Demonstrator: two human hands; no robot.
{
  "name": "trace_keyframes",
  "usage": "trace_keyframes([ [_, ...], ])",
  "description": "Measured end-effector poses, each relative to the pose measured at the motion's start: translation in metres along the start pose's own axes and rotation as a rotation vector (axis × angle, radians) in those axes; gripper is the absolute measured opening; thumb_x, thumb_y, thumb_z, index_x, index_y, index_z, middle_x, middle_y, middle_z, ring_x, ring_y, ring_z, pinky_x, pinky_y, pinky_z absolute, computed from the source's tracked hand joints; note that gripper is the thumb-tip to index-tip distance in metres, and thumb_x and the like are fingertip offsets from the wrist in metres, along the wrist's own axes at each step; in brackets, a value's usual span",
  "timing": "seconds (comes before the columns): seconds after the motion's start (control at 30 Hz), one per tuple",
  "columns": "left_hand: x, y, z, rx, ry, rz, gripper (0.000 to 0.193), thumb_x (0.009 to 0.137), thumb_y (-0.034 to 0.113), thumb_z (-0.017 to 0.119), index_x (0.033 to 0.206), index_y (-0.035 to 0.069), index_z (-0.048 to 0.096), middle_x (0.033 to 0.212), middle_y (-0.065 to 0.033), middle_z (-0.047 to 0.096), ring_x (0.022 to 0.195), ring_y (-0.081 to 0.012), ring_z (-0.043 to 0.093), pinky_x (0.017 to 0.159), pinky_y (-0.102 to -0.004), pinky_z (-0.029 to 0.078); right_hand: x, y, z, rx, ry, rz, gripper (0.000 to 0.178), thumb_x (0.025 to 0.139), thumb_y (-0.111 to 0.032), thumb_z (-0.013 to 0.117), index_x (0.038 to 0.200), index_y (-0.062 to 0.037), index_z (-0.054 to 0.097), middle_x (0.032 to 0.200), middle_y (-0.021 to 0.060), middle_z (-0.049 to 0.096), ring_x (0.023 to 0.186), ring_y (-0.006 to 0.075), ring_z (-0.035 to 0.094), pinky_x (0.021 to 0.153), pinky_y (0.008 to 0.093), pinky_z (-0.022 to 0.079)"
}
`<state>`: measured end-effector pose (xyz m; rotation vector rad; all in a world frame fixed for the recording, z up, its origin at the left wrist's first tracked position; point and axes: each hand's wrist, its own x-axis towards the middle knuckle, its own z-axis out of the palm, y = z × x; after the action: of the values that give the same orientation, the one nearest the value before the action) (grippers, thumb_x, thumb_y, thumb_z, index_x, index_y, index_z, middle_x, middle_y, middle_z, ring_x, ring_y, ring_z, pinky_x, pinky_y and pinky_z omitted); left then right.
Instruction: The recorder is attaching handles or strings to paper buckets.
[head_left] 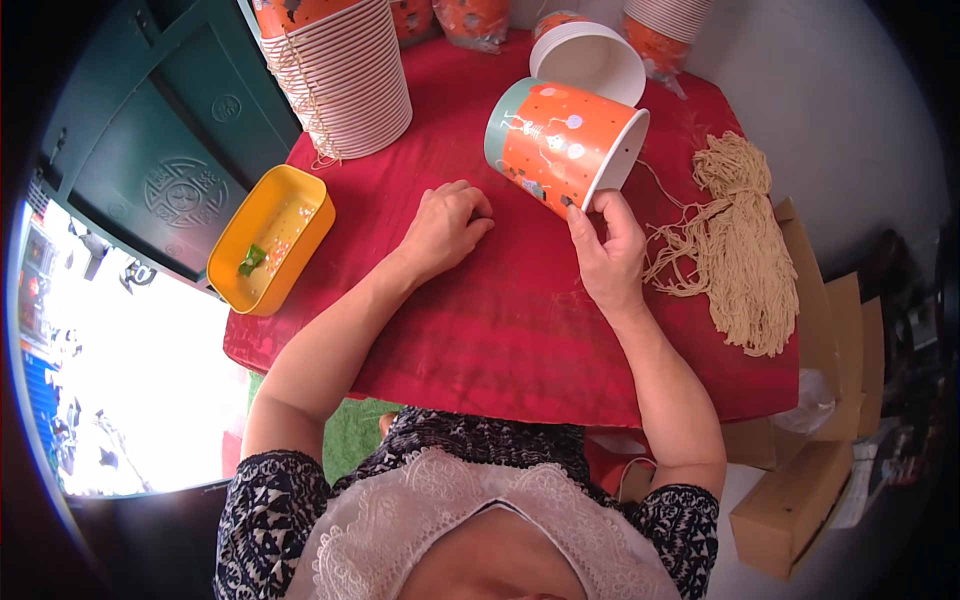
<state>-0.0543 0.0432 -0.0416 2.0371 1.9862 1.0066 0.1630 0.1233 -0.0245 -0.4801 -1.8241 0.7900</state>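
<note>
An orange paper bucket (565, 145) with a green base band and printed figures lies tilted on its side, its white rim toward the right. My right hand (610, 250) pinches its lower rim, thumb outside and fingers inside the opening. My left hand (447, 228) rests on the red tablecloth (480, 340), left of the bucket, with its fingers curled in and no object showing in them. Behind the held bucket, another paper bucket (590, 65) lies with its white inside showing. A bundle of beige strings (745, 250) spreads to the right, some loose strands trailing toward my right hand.
A tall nested stack of paper buckets (340, 85) stands at the far left, with strings hanging down its side. Nearer, a yellow tub (318, 215) holds small bits and a green scrap. More wrapped buckets (472, 22) stand at the back. Cardboard boxes (790, 515) sit beyond the right edge.
</note>
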Motion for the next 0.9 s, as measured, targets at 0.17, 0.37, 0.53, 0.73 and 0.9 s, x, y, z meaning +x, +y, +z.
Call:
trace_keyframes([
  [0.17,0.004,0.001,0.007,0.096,0.035,0.023,0.011,0.078,0.01,0.072,0.082,0.004,0.064,0.085,-0.0113,0.063,0.083,-0.0311,0.061,0.072,-0.0427,0.047,0.001,-0.001,-0.001,-0.015,-0.011,0.0,0.009,0.09,-0.002,0.064,0.089,0.0013,0.056,0.081,0.0074,0.057,0.069,0.015,0.055,0.062,0.0297,0.046],
  [0.37,0.003,0.003,0.007,0.163,0.034,0.033,0.012,0.08,0.011,0.071,0.082,0.004,0.062,0.086,-0.0121,0.063,0.084,-0.0316,0.06,0.073,-0.0435,0.046,0.002,-0.001,0.0,-0.02,-0.009,-0.02,0.009,0.089,-0.002,0.065,0.089,0.0015,0.056,0.081,0.0078,0.058,0.068,0.0154,0.055,0.062,0.0302,0.046],
  [0.53,0.002,0.012,-0.031,-0.034,0.14,-0.019,0.009,0.081,0.007,0.069,0.082,0.0,0.063,0.084,-0.0159,0.063,0.082,-0.0336,0.062,0.073,-0.0422,0.05,-0.001,-0.004,0.004,0.002,0.001,-0.02,0.008,0.089,-0.002,0.065,0.089,0.0007,0.057,0.079,0.0073,0.058,0.066,0.0147,0.054,0.061,0.0293,0.044],
  [0.73,-0.041,-0.002,-0.144,0.02,0.259,-0.24,0.014,0.082,0.009,0.069,0.088,-0.003,0.066,0.079,-0.0128,0.067,0.075,-0.0202,0.065,0.07,-0.0339,0.051,-0.004,-0.003,0.001,0.038,-0.003,-0.002,0.008,0.088,-0.002,0.065,0.091,0.0008,0.059,0.08,0.0061,0.057,0.07,0.0147,0.053,0.063,0.0291,0.044],
  [0.9,-0.088,-0.035,-0.202,0.193,0.268,-0.539,0.017,0.086,0.011,0.065,0.089,-0.006,0.066,0.074,-0.0077,0.066,0.07,-0.012,0.061,0.066,-0.029,0.049,-0.004,-0.005,0.005,0.02,-0.032,-0.021,0.008,0.089,-0.003,0.064,0.094,0.0014,0.06,0.081,0.0064,0.057,0.072,0.0156,0.054,0.065,0.0296,0.045],
])
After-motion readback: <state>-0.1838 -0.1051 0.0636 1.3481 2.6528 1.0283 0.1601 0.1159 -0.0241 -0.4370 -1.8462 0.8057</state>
